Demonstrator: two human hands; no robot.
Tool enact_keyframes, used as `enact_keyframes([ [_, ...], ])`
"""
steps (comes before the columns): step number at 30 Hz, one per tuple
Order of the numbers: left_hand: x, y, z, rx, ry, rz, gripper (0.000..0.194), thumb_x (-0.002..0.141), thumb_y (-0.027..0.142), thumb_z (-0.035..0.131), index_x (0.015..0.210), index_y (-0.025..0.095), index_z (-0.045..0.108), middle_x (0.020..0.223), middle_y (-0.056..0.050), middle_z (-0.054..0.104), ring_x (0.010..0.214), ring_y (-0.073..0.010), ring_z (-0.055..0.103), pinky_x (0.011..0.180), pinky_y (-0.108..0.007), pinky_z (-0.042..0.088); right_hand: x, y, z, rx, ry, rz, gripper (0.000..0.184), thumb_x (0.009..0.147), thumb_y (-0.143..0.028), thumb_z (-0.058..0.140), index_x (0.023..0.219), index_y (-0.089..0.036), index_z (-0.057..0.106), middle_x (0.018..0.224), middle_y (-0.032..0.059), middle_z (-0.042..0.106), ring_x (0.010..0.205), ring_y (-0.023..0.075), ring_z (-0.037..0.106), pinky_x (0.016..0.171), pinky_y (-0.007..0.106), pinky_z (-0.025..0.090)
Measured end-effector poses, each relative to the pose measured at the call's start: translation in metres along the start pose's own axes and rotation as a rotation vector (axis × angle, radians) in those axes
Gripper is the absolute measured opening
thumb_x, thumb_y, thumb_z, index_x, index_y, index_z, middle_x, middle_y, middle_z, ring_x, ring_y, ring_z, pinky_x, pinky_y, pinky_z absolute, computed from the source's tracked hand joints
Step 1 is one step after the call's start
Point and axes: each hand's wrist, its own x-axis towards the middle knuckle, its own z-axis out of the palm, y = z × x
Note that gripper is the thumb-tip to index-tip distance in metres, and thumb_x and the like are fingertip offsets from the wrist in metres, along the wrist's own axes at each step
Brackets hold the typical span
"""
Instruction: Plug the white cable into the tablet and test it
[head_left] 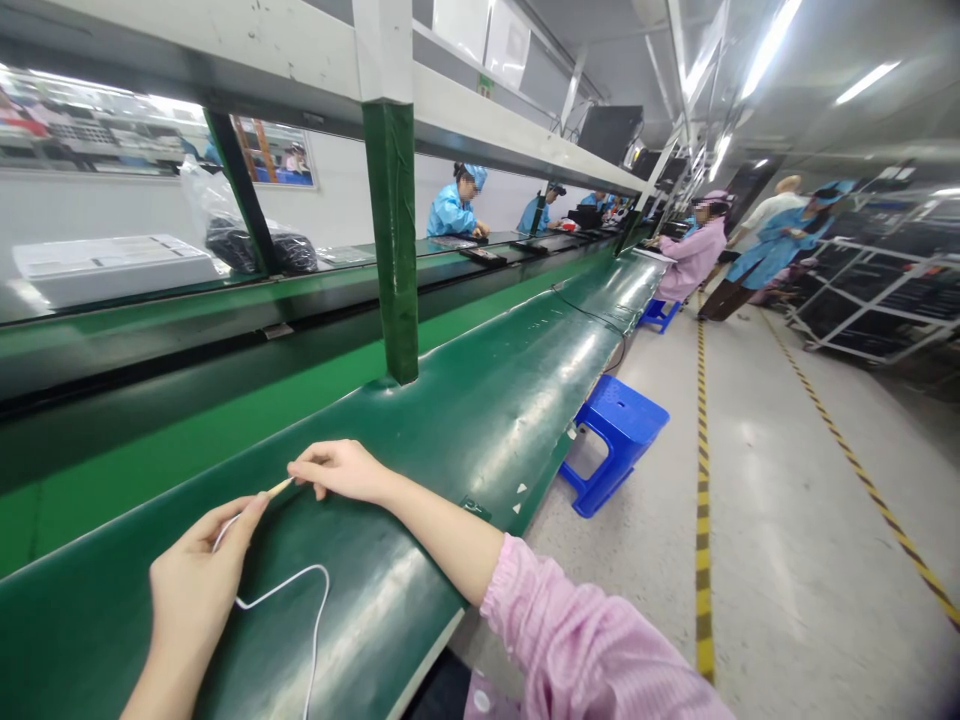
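My left hand (206, 570) pinches a thin white cable (321, 615) between thumb and fingers. From its fingertips a short, pale yellowish end piece (280, 488) of the cable points up and right toward my right hand (341, 470). The fingers of that right hand are closed at the tip of this piece, and their grip partly hides it. Below the left hand the cable runs out in a loose bend over the green work surface (405, 460) and leaves the view at the bottom. Both hands are just above that surface.
A green-wrapped post (397, 240) rises from the bench edge, beside a green conveyor belt (172, 440). A blue stool (622, 420) stands at the right. Several co-workers sit along the line; a person in blue (780, 245) stands near a rack (885, 290).
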Motion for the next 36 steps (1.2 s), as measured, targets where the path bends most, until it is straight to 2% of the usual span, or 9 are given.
enact_keyframes([
  [3,0.001,-0.001,0.001,-0.005,0.020,0.000,0.052,0.038,0.063,0.061,0.069,0.023,0.069,0.064,-0.003,0.065,0.080,-0.0274,0.060,0.062,-0.031,0.041,0.002,0.004,0.000,0.069,-0.011,-0.008,0.009,0.084,-0.012,0.072,0.079,-0.018,0.068,0.068,-0.0073,0.064,0.049,0.0061,0.053,0.066,0.020,0.045],
  [7,0.001,-0.002,0.001,-0.018,0.018,0.019,0.051,0.039,0.063,0.061,0.069,0.022,0.068,0.058,-0.002,0.062,0.075,-0.0266,0.060,0.060,-0.030,0.039,0.004,0.001,-0.001,0.173,-0.068,0.036,0.015,0.077,-0.003,0.074,0.076,-0.015,0.068,0.067,-0.0056,0.065,0.049,0.0058,0.055,0.062,0.019,0.046],
  [14,-0.002,0.003,0.001,-0.026,0.028,0.002,0.054,0.037,0.064,0.060,0.069,0.022,0.067,0.055,0.000,0.058,0.067,-0.0215,0.055,0.057,-0.028,0.039,0.005,0.001,-0.001,0.245,-0.065,0.072,0.016,0.077,-0.001,0.074,0.075,-0.017,0.072,0.073,-0.0032,0.067,0.056,0.0078,0.061,0.072,0.021,0.051],
  [18,-0.003,0.004,0.001,-0.043,0.030,-0.005,0.054,0.036,0.064,0.061,0.069,0.022,0.067,0.057,-0.001,0.059,0.071,-0.0231,0.057,0.058,-0.028,0.039,0.007,0.008,-0.001,0.196,-0.019,0.071,0.010,0.077,-0.007,0.076,0.078,-0.017,0.073,0.071,-0.0030,0.067,0.056,0.0090,0.062,0.077,0.024,0.052],
  [22,-0.003,0.004,0.000,-0.024,0.035,-0.004,0.052,0.036,0.064,0.060,0.067,0.022,0.066,0.056,0.000,0.058,0.073,-0.0234,0.057,0.061,-0.029,0.040,0.007,0.009,-0.001,0.177,-0.036,0.091,0.007,0.077,-0.014,0.078,0.076,-0.017,0.073,0.070,-0.0031,0.066,0.055,0.0096,0.062,0.077,0.025,0.051],
  [28,-0.005,0.006,-0.001,-0.037,0.045,-0.016,0.051,0.035,0.063,0.060,0.066,0.023,0.065,0.058,-0.001,0.059,0.077,-0.0253,0.057,0.067,-0.032,0.042,0.006,0.004,0.000,0.140,-0.007,0.085,0.019,0.072,-0.026,0.085,0.071,-0.017,0.068,0.064,-0.0049,0.063,0.053,0.0089,0.060,0.073,0.022,0.049],
  [32,-0.004,0.004,0.000,-0.069,0.040,-0.024,0.051,0.035,0.061,0.062,0.067,0.022,0.064,0.060,0.000,0.058,0.076,-0.0230,0.057,0.069,-0.031,0.044,0.005,0.003,-0.001,0.134,-0.058,0.093,0.017,0.072,-0.021,0.084,0.072,-0.016,0.067,0.068,-0.0048,0.064,0.053,0.0076,0.060,0.068,0.020,0.048],
  [36,0.000,-0.005,0.004,-0.151,-0.006,0.056,0.058,0.042,0.062,0.060,0.080,0.019,0.068,0.064,0.001,0.057,0.066,-0.0168,0.051,0.067,-0.030,0.045,0.002,0.002,-0.001,-0.045,-0.092,0.037,0.009,0.082,-0.013,0.076,0.085,-0.018,0.069,0.080,-0.0058,0.066,0.052,0.0042,0.057,0.062,0.016,0.046],
])
